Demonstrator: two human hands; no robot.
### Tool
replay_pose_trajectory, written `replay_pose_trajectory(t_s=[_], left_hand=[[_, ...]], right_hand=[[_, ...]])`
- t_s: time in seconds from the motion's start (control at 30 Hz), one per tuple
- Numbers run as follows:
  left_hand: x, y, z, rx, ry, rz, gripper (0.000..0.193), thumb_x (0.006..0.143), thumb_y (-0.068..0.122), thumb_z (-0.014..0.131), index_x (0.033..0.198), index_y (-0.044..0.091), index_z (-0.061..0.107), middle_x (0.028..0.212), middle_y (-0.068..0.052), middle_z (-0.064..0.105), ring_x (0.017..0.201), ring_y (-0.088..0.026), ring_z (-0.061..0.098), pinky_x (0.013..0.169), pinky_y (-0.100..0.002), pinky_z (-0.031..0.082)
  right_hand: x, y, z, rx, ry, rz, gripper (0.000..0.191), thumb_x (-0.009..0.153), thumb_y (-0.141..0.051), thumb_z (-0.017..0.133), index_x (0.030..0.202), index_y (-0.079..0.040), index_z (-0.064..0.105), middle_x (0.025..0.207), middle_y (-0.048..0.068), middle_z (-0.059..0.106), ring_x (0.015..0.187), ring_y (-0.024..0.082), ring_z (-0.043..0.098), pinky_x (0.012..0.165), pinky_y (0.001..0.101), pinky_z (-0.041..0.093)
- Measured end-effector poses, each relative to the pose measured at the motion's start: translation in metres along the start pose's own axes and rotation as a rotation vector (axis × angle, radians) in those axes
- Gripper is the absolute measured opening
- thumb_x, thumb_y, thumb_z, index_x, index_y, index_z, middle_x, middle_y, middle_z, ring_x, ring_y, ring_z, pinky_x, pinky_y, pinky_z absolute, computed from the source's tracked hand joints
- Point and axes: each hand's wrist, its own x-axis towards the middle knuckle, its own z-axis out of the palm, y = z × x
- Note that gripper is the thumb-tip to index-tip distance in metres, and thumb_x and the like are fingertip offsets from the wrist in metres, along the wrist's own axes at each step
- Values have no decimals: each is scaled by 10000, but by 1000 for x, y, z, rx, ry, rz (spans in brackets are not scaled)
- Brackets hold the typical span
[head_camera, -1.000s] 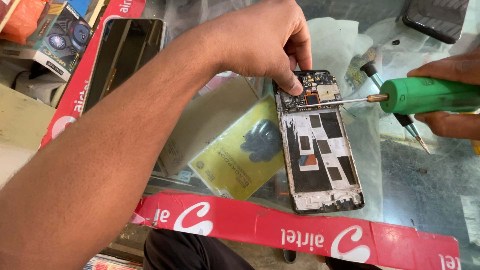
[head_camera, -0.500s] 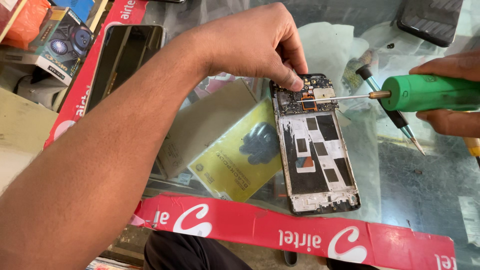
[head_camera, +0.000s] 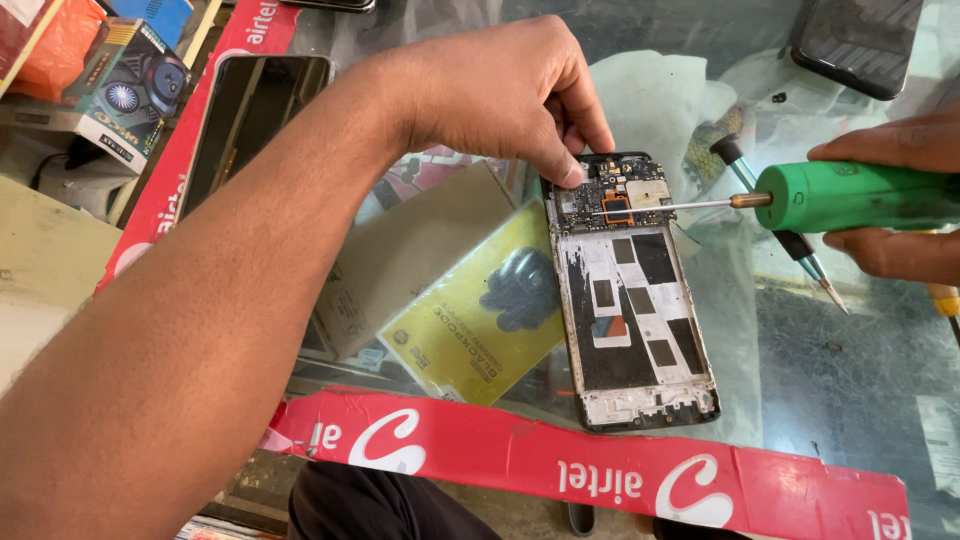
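opened phone (head_camera: 632, 300) flat on glass | green screwdriver (head_camera: 850, 197) tip on board
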Motion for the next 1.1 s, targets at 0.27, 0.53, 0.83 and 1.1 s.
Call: replay_pose_trajectory(t_s=[0.27, 0.53, 0.83, 1.1], left_hand=[[1, 3, 1, 60, 25, 17, 374, 660, 91, 886, 1027, 81, 817, 774, 6, 763, 652, -65, 667, 605, -253, 535], [0, 7, 5, 106, 79, -9, 367, 608, 84, 895, 969, 113, 830, 748, 10, 749, 641, -79, 667, 589, -265, 524], [2, 9, 7, 146, 101, -16, 339, 597, 87, 896, 928, 117, 832, 738, 9, 745, 643, -89, 659, 578, -284, 513], [2, 6, 6, 131, 100, -9, 342, 599, 76, 896, 933, 107, 827, 746, 9, 747, 647, -85, 667, 580, -278, 524]], right_hand=[[1, 0, -2, -3, -45, 2, 715, 572, -129, 859, 1259, -33, 684, 1024, 150, 774, 910, 251, 783, 952, 388, 627], [1, 10, 1, 4, -51, -65, 727, 596, -171, 860, 1286, -41, 668, 1027, 147, 767, 919, 249, 781, 953, 380, 629], [1, 4, -2, -8, -20, -68, 708, 580, -134, 853, 1257, -29, 675, 1015, 156, 765, 914, 270, 776, 944, 398, 627], [3, 4, -7, 42, -41, -105, 645, 623, -105, 825, 1248, -35, 683, 967, 125, 776, 866, 225, 782, 951, 371, 626]])
